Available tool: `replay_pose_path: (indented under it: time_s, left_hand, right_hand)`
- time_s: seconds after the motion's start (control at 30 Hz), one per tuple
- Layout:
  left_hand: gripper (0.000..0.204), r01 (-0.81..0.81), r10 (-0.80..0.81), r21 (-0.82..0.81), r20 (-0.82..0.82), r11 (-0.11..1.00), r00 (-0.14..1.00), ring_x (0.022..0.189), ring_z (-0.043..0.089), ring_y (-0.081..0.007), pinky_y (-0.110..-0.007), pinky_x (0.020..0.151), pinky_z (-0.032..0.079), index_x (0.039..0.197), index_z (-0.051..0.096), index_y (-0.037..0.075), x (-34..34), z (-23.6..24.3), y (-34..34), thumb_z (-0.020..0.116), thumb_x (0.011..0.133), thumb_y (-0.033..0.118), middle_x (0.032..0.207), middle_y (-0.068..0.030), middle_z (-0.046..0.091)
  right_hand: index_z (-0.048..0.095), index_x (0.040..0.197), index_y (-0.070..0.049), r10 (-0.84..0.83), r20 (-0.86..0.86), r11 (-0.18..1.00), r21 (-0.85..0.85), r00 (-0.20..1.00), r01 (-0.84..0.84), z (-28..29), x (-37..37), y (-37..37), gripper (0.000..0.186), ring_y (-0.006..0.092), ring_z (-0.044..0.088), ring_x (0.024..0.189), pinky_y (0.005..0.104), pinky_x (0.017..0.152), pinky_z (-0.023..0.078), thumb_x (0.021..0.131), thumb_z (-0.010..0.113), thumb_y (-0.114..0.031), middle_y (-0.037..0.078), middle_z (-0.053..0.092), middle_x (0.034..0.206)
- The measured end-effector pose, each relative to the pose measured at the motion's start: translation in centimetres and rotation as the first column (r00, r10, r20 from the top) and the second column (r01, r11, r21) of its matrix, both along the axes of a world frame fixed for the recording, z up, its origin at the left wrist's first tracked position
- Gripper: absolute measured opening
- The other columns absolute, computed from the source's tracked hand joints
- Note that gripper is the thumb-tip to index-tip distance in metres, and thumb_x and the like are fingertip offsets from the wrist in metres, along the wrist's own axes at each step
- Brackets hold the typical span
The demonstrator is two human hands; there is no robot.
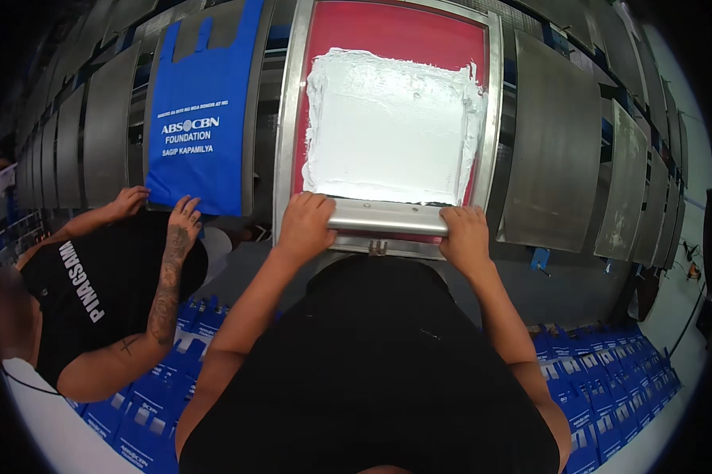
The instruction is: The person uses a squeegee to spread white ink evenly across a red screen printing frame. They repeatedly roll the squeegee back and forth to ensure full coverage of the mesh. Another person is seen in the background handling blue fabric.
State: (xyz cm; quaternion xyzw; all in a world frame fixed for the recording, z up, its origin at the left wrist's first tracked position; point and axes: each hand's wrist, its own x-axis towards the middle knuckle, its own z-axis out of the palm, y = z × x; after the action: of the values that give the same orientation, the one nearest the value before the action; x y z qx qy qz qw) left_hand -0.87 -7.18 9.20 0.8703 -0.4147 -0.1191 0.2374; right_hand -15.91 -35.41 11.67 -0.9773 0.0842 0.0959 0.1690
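A metal-framed printing screen (289,110) with red mesh (399,28) lies in front of me, its middle covered by thick white ink (383,130). Across the near end of the mesh sits a squeegee with a metal handle (387,218). My left hand (308,225) is wrapped round the handle's left end, and my right hand (465,237) grips its right end. White ink lies just beyond the squeegee, with ragged ridges along its sides. What lies under the screen is hidden.
At left, a co-worker's hands (184,217) touch the lower edge of a blue bag (198,103) on a metal board. More grey boards (553,142) stand in a row to the right. Printed blue bags (601,387) cover the floor behind me on both sides.
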Motion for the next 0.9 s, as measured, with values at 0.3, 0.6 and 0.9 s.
replay_pose_path:
  time_s: [0.3, 0.6, 0.9]
  left_hand:
    - [0.036, -0.029, 0.037, -0.091, 0.087, 0.995, 0.995, 0.087, 0.059, -0.0318, -0.046, 0.081, 0.043, 0.091, 0.062, 0.004, 1.0, -4.9, -1.5, 0.067, 0.055, 0.001, 0.090, -0.0116, 0.062]
    - [0.030, -0.076, 0.055, 0.191, 0.113, 0.979, 0.992, 0.083, 0.066, -0.0360, -0.045, 0.074, 0.052, 0.096, 0.070, 0.010, 19.7, -1.1, -17.1, 0.075, 0.074, 0.031, 0.083, -0.0167, 0.068]
    - [0.031, -0.018, 0.025, -0.100, 0.069, 0.995, 0.997, 0.085, 0.060, -0.0354, -0.046, 0.078, 0.044, 0.086, 0.063, 0.006, 1.9, -3.1, -6.0, 0.065, 0.057, -0.004, 0.089, -0.0150, 0.064]
  right_hand:
    - [0.064, 0.097, -0.007, 0.007, 0.076, 1.000, -0.002, 0.997, -0.007, -5.5, 0.5, -1.9, 0.037, 0.0304, 0.060, 0.091, 0.0605, 0.107, 0.030, 0.061, 0.063, 0.000, 0.011, 0.066, 0.090]
    - [0.071, 0.103, -0.015, 0.033, 0.028, 0.974, -0.227, 0.999, -0.026, -3.1, 19.8, -17.1, 0.036, 0.0281, 0.068, 0.086, 0.0421, 0.082, 0.047, 0.069, 0.061, -0.010, 0.014, 0.071, 0.087]
    - [0.068, 0.100, -0.011, -0.068, -0.048, 0.998, -0.007, 0.997, 0.068, -2.6, 2.0, -5.8, 0.042, 0.0286, 0.061, 0.096, 0.0573, 0.110, 0.029, 0.061, 0.064, 0.004, 0.009, 0.068, 0.096]
